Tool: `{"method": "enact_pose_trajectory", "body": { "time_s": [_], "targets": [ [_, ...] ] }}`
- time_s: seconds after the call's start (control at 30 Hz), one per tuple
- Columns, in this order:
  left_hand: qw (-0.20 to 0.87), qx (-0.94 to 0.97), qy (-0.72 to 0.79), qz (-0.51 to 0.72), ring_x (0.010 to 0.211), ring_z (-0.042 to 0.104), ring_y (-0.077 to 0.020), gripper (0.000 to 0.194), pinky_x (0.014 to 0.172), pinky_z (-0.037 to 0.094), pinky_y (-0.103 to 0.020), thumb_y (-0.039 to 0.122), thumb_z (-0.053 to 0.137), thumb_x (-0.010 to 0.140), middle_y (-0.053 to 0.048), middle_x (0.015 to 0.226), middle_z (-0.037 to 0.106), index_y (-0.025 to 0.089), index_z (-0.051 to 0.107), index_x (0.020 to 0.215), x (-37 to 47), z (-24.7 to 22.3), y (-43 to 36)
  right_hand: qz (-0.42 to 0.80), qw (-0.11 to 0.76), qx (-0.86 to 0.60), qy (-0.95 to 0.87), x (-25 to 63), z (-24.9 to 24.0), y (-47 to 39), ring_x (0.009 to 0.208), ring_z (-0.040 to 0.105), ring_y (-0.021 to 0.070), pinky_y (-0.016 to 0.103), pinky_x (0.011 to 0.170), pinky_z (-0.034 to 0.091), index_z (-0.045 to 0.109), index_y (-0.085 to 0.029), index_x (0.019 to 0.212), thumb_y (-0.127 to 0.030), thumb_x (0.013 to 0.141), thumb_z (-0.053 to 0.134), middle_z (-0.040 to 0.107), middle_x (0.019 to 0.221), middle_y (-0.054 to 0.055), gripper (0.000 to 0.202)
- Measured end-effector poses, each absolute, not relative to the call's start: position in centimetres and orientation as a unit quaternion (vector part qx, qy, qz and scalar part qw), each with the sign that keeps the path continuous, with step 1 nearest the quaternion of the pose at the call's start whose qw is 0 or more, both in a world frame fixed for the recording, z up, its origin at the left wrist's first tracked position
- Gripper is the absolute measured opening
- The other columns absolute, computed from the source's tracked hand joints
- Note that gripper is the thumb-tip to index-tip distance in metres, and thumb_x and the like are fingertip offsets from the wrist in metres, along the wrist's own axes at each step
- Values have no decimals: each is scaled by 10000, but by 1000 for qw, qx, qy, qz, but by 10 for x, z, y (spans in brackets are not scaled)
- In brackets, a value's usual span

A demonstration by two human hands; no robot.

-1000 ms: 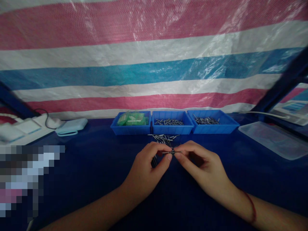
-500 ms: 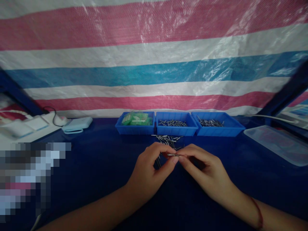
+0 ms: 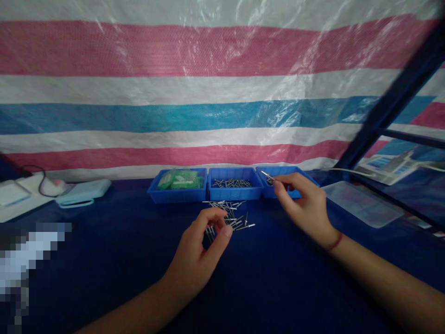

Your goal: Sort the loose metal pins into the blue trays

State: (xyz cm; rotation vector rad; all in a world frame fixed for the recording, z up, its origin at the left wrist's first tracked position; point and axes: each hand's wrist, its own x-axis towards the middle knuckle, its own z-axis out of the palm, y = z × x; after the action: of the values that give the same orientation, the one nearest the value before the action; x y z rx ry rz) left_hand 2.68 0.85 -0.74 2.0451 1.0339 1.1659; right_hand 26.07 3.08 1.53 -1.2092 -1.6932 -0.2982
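My right hand [image 3: 302, 199] pinches a thin metal rivet [image 3: 267, 175] over the front of the right blue bin [image 3: 306, 172]. Beside the loose pile of rivets [image 3: 239, 224] on the dark blue table, my left hand [image 3: 196, 246] is curled with its thumb and index fingertips a little apart and nothing visible between them. The middle blue bin [image 3: 236, 194] holds many metal rivets. Green packets [image 3: 184, 179] lie in the left blue bin [image 3: 177, 195]. My right hand hides part of the right bin's contents.
A light blue case [image 3: 85, 190] and a white power strip [image 3: 21, 197] are at the back left. Right of the bins lies a clear plastic lid [image 3: 363, 204]. A striped sheet [image 3: 208, 88] hangs behind, with a dark blue frame post [image 3: 389, 102] at right.
My hands have parted. The right one has moved right and forward to the right bin with a rivet, while the left one has opened slightly. The view has turned to the right.
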Motion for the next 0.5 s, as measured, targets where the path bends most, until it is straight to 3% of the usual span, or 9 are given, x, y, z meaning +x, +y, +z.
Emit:
{"method": "enact_pose_trajectory", "body": {
  "time_s": [0.13, 0.37, 0.5],
  "targets": [
    [285, 761, 407, 417, 877, 578, -157, 157, 773, 445, -283, 280, 456, 898, -3, 918, 612, 241, 525, 1033, 26, -8, 8, -257, 414, -544, -683, 300, 20, 47, 626, 578, 166, 309, 657, 408, 641, -161, 768, -242, 820, 523, 629, 667, 35, 153],
    [285, 773, 395, 407, 832, 586, -157, 149, 769, 432, -301, 261, 464, 892, -2, 877, 629, 227, 534, 1018, 27, -9, 9, -290, 248, -697, -607, 326, 16, 52, 708, 618, 236, 338, 628, 323, 652, -173, 742, -309, 817, 489, 671, 706, 59, 225],
    [268, 772, 393, 421, 841, 590, -158, 151, 781, 433, -314, 234, 468, 888, -14, 889, 638, 209, 532, 1023, 26, -8, 9, -265, 276, -680, -626, 319, 17, 50, 704, 619, 228, 334, 633, 337, 648, -169, 776, -310, 830, 484, 673, 715, 59, 223]
  ]
}}
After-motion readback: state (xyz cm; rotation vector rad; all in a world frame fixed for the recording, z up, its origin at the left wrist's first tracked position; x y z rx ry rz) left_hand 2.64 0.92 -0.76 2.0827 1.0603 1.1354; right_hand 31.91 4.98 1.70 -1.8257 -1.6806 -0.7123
